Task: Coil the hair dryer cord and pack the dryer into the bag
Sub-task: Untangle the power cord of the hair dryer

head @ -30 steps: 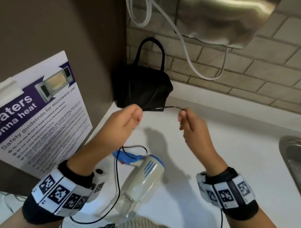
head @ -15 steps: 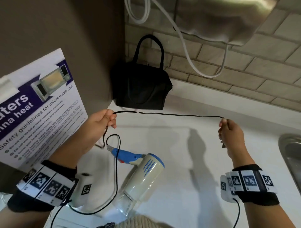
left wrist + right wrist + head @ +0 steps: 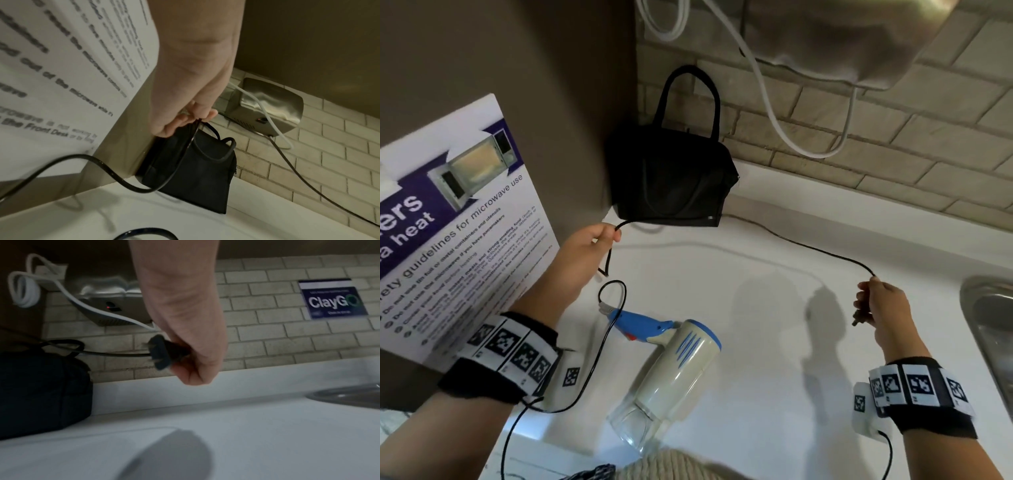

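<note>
A cream and blue hair dryer (image 3: 671, 366) lies on the white counter (image 3: 774, 377) between my arms. Its thin black cord (image 3: 801, 245) runs from the blue handle in a small loop up to my left hand (image 3: 592, 246), which pinches it in front of the black bag (image 3: 671, 181). From there the cord stretches across to my right hand (image 3: 873, 305), which grips the black plug (image 3: 162, 352) with the prongs pointing left. In the left wrist view my left hand (image 3: 185, 120) holds the cord (image 3: 115, 175) just above the bag (image 3: 195, 175). The bag stands in the corner with handles up.
A microwave safety poster (image 3: 455, 233) leans on the brown wall at the left. A steel hand dryer (image 3: 835, 37) with a white cable (image 3: 767, 113) hangs on the brick wall above. A steel sink (image 3: 993, 335) sits at the right edge.
My hands, close together in front of the bag a second ago, have moved wide apart, drawing the cord out between them. The dryer has stayed put.
</note>
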Available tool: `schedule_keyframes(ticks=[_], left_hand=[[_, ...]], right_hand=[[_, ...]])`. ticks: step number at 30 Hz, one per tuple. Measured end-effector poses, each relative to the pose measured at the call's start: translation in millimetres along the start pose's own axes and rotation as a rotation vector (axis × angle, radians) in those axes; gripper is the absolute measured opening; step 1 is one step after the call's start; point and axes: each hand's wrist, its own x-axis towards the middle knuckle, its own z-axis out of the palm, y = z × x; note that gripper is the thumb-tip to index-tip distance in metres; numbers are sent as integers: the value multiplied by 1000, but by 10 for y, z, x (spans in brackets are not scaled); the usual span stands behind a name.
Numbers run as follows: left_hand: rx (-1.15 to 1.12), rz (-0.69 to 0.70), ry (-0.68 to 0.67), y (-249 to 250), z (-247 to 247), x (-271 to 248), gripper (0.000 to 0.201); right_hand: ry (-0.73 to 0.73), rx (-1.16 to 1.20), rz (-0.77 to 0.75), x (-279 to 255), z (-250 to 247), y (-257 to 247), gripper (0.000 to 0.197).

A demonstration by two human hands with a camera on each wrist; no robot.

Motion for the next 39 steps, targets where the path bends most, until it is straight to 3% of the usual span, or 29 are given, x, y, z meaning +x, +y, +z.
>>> schedule_keyframes(ticks=[5, 10, 15, 20, 23, 30, 35, 39], left_hand=[[66, -87, -72, 19, 191, 227, 26], [221, -196, -235, -96, 408, 423, 27], [484, -188, -448, -186, 627, 451, 23], [381, -101, -318, -223, 768, 569, 18], [305, -133, -374, -248, 841, 614, 12], [353, -48, -423, -126, 640, 435, 29], [219, 24, -297, -61, 161, 30, 25], [209, 1, -253, -115, -214, -438, 25]], right_hand=[[-159, -299, -81, -162, 191, 86, 34], [-293, -506, -35, -247, 409, 224, 33], [-247, -494, -51, -247, 455, 386, 18], [-238, -376, 12, -351, 467, 436, 23], [-258, -393, 28, -388, 473, 481, 24], [-287, -509, -27, -508, 426, 493, 28], [-288, -769, -227, -679, 446, 425, 35], [-346, -832, -438, -1005, 691, 246, 32]])
